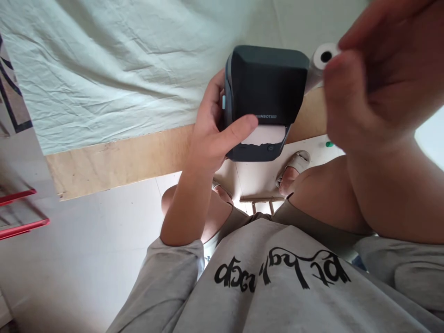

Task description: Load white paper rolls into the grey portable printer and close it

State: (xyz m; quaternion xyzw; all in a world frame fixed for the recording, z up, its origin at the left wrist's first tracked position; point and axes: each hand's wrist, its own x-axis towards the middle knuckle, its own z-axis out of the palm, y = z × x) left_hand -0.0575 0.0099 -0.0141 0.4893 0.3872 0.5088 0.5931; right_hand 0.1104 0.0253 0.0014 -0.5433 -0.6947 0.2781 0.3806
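Note:
My left hand [215,129] is wrapped round a dark NIIMBOT label printer [267,88], thumb across its front. White paper [268,135] with a ragged torn edge shows at the printer's slot, above a power button. Just right of the printer is a white paper roll [317,71] with a dark hole in its end. My right hand [374,78] is at the roll's right side. Its thumb and forefinger overlap the rim in view, but blur hides whether they grip it. The other fingers are dim and partly hidden.
A pale green cloth [121,64] covers the table, creased at left. The table's bare wooden edge [121,159] runs below it. Under the edge are my knees, sandals [298,161], a wooden rung [262,200] and a small green object [329,144]. Red bars [24,227] stand at far left.

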